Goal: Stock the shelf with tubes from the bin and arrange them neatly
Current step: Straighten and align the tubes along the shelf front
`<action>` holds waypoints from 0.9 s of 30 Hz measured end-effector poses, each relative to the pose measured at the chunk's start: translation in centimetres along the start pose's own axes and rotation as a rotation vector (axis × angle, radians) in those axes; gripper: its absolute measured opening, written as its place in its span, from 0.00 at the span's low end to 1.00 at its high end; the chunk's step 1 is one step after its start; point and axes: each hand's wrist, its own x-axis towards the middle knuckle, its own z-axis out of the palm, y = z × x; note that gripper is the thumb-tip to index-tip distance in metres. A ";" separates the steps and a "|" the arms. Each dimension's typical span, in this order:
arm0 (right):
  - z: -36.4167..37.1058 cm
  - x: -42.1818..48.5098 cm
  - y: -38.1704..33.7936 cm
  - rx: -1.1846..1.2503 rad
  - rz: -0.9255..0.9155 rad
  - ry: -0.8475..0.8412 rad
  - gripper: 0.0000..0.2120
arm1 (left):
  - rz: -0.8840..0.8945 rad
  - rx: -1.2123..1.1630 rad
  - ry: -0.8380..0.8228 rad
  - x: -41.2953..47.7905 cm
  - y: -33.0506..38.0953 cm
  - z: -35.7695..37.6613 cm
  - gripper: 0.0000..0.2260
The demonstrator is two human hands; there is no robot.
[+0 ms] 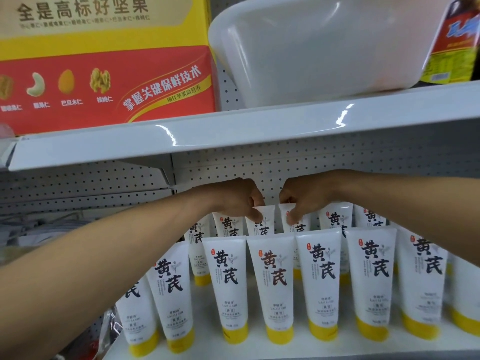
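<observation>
White tubes with yellow caps and black characters stand cap-down in rows on the lower shelf [259, 349]. The front row holds several tubes [272, 284]. In the back row, my left hand [233, 198] pinches the top of one tube [265, 224]. Right beside it, my right hand [304, 196] pinches the top of the neighbouring tube [298, 224]. Both hands reach in under the upper shelf. The white plastic bin [324, 48] sits tilted on the upper shelf, and its inside is hidden.
The upper shelf edge [233, 131] hangs just above my hands. A red and yellow nut box [104, 61] stands left of the bin, and a dark bottle [457, 40] stands right of it. Pegboard backs the shelves. Dark packaged goods lie at lower left [111, 331].
</observation>
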 end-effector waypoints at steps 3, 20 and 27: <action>-0.9 -0.8 0.4 0.120 -0.017 0.090 0.11 | 0.013 -0.058 0.032 -0.5 0.3 -0.3 0.14; 0.0 -4.4 3.9 -0.117 0.126 0.047 0.09 | 0.047 -0.147 0.169 -3.3 2.3 -0.5 0.17; 0.4 -3.6 4.6 -0.124 0.036 0.082 0.07 | 0.031 -0.182 0.150 -1.4 3.4 -0.5 0.17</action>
